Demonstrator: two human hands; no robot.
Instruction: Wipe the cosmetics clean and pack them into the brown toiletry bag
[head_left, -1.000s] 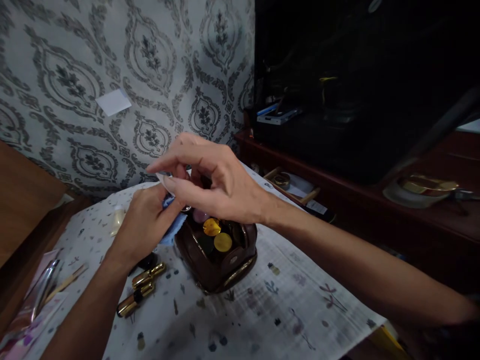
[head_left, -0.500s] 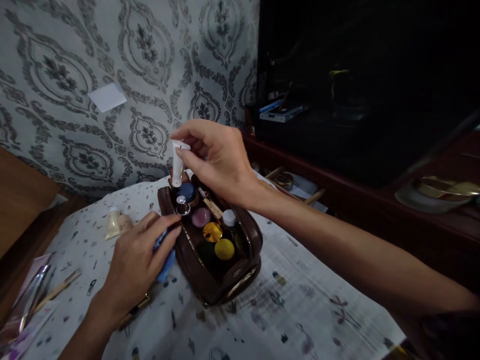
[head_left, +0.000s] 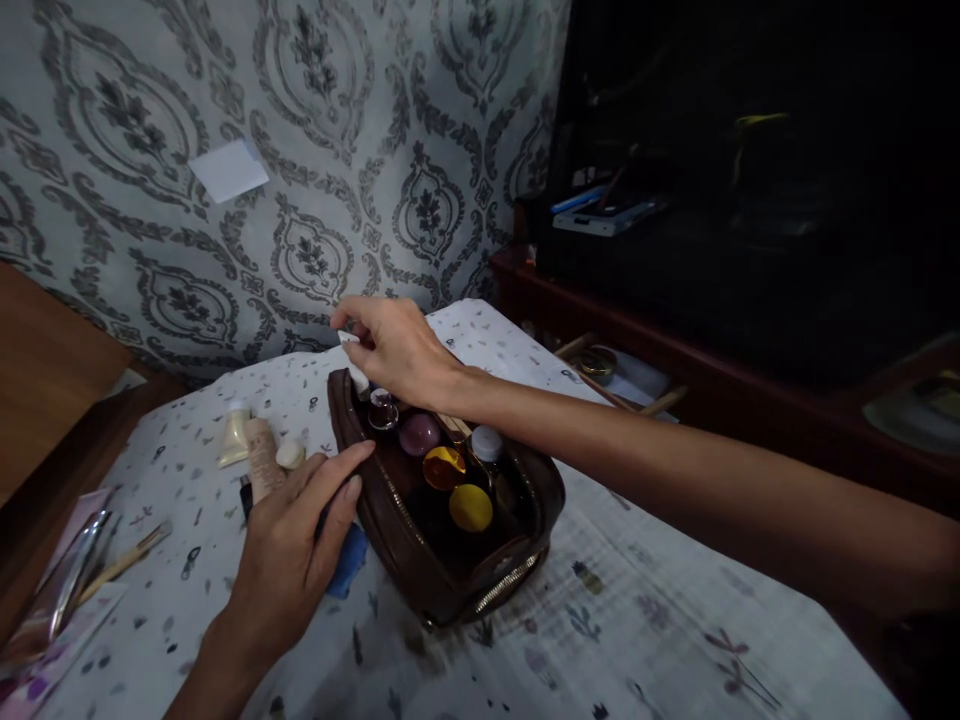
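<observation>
My left hand (head_left: 289, 540) is nearest, fingers loosely stretched, the index tip seeming to rest on the near side rim of the bag (head_left: 397, 555). A blue rag (head_left: 347, 563) pokes out under that hand; I cannot tell whether I am gripping it or only covering it. Off to my left lies a wooden brush (head_left: 124, 562).

The bag stands unzipped on the tablecloth (head_left: 630, 650). Inside, from the near end, I see a yellow disc (head_left: 471, 508), an amber disc (head_left: 445, 467) and a purple jar (head_left: 419, 435), with a white cap (head_left: 486, 443) over by the right side. Left of the bag, past my knuckles, are a beige tube (head_left: 262, 460) and a cream tube (head_left: 235, 434).

My right hand (head_left: 401, 350) arches over the bag's far end, thumb and forefinger pinching the top of the white tube (head_left: 358, 382). Its lower part is at the far left corner, just inside the rim as far as I can tell, near a clear cap (head_left: 382, 412).

I judge the step in hand to be seating this tube in that corner. The next move calls for the pinch to stay firm until the tube has support, with the left finger steadying the rim.
</observation>
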